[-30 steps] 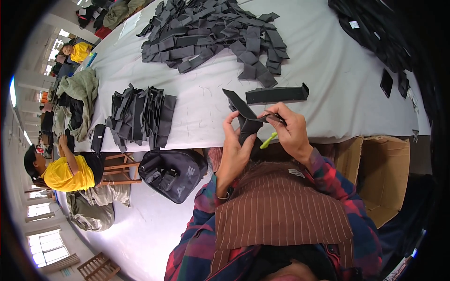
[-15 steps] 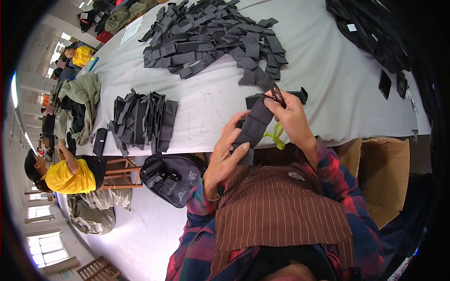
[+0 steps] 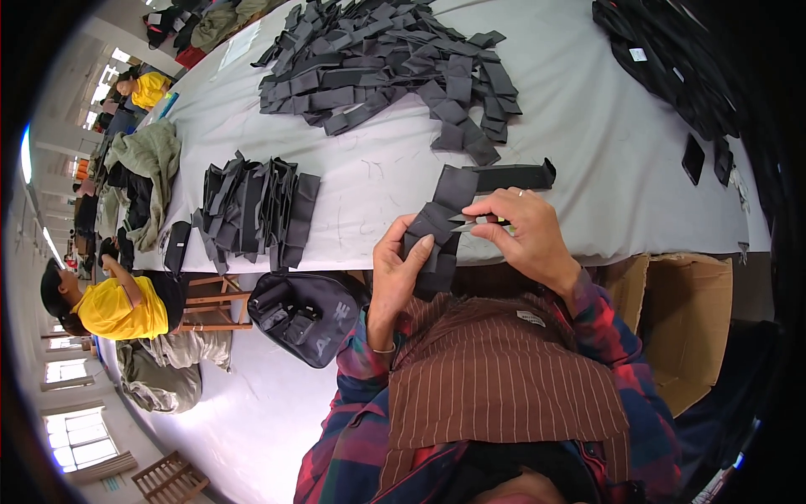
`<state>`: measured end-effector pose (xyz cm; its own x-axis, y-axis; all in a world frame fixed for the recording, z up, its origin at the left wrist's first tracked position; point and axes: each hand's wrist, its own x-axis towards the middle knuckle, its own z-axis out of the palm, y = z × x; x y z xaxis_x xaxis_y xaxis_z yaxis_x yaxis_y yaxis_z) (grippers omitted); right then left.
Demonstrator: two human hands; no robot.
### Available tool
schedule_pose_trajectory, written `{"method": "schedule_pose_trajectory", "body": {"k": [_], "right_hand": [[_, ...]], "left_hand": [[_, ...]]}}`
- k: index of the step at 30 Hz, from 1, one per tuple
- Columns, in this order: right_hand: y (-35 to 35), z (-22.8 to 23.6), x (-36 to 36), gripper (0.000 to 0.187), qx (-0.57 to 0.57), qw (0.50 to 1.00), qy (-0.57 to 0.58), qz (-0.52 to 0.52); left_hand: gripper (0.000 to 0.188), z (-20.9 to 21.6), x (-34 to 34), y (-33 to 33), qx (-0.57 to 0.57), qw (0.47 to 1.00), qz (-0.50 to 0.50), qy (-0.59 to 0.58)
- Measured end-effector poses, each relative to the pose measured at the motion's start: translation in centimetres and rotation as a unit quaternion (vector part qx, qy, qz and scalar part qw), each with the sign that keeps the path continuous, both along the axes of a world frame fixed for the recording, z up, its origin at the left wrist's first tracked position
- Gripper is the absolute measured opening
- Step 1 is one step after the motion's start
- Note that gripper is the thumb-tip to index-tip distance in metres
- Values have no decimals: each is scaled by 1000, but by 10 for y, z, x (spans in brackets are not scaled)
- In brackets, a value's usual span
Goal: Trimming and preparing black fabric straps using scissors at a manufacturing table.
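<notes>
My left hand [image 3: 393,273] is closed on a dark grey folded fabric strip [image 3: 433,222], thumb on top, just over the table's near edge. The strip's upper end points away from me and its lower end hangs down. In my right hand [image 3: 531,237] is a small pair of thread snips [image 3: 463,223], pinched between thumb and fingers. The two blade tips stand apart at the strip's right edge; whether they touch it I cannot tell. Just beyond my hands lies another dark strip [image 3: 516,177]. Farther off is a large loose heap of similar strips [image 3: 378,76].
Left of my hands stands a neat bundle of strips [image 3: 256,214] on the white-covered table [image 3: 353,181]. Black garments [image 3: 663,67] and a phone [image 3: 693,160] lie at the right. Below are a black bag [image 3: 306,319] and cardboard box [image 3: 676,328]. People in yellow work at left.
My right hand has let go of the strip's upper end and moved down, bringing the snips' blades to its edge. The strip has come away from the heap toward me.
</notes>
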<state>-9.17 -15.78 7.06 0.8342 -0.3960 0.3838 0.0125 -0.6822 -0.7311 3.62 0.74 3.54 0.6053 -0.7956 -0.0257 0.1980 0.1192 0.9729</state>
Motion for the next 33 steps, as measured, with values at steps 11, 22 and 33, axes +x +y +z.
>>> {"method": "schedule_pose_trajectory", "body": {"k": [11,22,33], "right_hand": [[1,-6,-3,13,-139,990,-30,-10],[-2,1,-4,17,-169,984,-47,-1],[1,-6,3,23,90,996,-1,1]], "left_hand": [[25,-4,-4,-2,5,1000,-18,22],[28,-2,-4,-1,26,999,-36,25],[22,16,7,-10,118,858,-31,-498]]}}
